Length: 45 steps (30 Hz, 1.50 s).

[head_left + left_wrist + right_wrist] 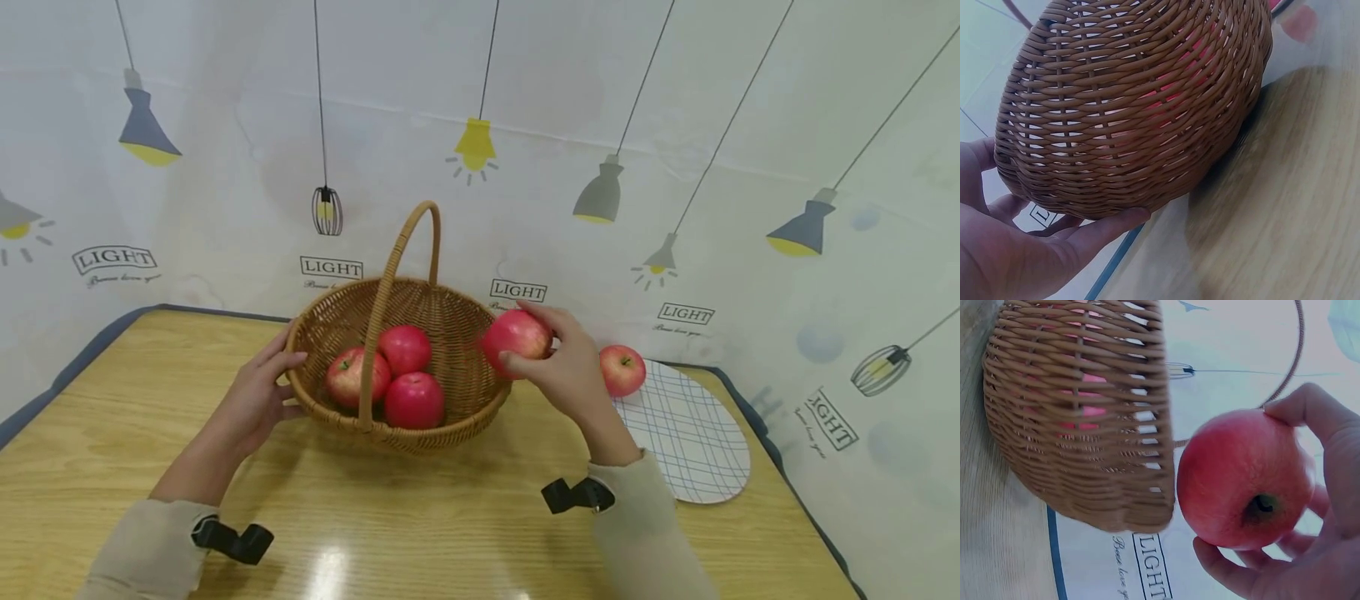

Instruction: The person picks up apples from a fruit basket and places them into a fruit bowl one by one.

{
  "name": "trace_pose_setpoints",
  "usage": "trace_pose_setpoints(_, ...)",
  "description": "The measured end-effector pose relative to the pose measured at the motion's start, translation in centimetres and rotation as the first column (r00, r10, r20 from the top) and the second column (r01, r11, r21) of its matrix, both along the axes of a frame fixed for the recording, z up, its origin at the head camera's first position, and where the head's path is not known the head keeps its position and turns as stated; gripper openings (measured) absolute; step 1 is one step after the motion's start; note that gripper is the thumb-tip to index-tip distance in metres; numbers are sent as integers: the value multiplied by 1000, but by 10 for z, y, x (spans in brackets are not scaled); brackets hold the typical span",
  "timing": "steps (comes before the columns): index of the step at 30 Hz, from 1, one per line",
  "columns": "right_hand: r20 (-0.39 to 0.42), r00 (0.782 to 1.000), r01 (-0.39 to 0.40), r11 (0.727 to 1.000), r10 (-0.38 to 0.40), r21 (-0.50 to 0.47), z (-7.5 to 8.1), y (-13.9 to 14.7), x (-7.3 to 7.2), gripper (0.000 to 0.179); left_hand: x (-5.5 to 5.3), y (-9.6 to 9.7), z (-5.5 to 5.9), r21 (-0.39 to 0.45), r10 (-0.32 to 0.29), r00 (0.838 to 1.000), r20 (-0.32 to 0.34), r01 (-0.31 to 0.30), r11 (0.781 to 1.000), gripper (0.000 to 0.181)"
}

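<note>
A brown wicker basket (465, 400) with an arched handle stands on the table, and several red apples (414, 400) lie inside it. My left hand (251, 396) grips the basket's left rim, thumb at the top edge and fingers against the outer weave (1110, 125). In my right hand (566, 367) is another red apple (516, 343), held between thumb and fingers at the basket's right rim. The right wrist view shows this apple (1244, 481) just beside the basket wall (1085, 444), its stem end toward the camera.
Behind my right hand, one more apple (622, 371) sits at the edge of a white, blue-lined oval mat or plate (693, 442). A light wooden table (390, 525) with a dark blue edge lies below. A wall covering (555, 83) printed with lamps rises behind it.
</note>
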State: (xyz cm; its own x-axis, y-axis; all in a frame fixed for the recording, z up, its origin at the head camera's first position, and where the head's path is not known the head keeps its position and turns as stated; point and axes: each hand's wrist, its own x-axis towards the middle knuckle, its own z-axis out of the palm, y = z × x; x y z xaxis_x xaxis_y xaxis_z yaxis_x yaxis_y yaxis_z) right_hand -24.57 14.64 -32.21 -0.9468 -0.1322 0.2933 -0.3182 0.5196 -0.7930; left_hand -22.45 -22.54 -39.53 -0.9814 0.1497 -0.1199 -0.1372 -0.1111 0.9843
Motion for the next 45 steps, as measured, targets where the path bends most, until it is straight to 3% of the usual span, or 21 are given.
trace_pose_setpoints(9, 38, 991, 132, 989, -130, -60, -4, 34, 8, 62, -2, 1, -2, -2, -3, 1000, 1, 3, 1000, 64)
trace_pose_setpoints(16, 64, 976, 208, 978, -208, 9, -10, 66, 13, 58, -1, 0, -3, -22, -1, 1000, -20, 1, 1000, 64)
trace_pose_setpoints(23, 192, 942, 283, 959, -274, -20, -24, 99, 12, 58, -1, -1, -3, -11, -10, 1000, -16, 9, 1000, 65)
trace_pose_setpoints(33, 160, 928, 317, 939, -336, 136, -31, 133, 2, 67, -1, -1, -4, 19, -7, 1000, -2, 7, 1000, 64)
trace_pose_setpoints(40, 205, 879, 403, 901, -430, 161, -39, 156, -1, 74, -1, 0, -3, 16, -10, 1000, -14, 10, 1000, 64)
trace_pose_setpoints(45, 166, 859, 449, 869, -484, 209, -43, 164, -4, 72, -2, 0, -4, 20, -11, 1000, -13, 11, 1000, 63)
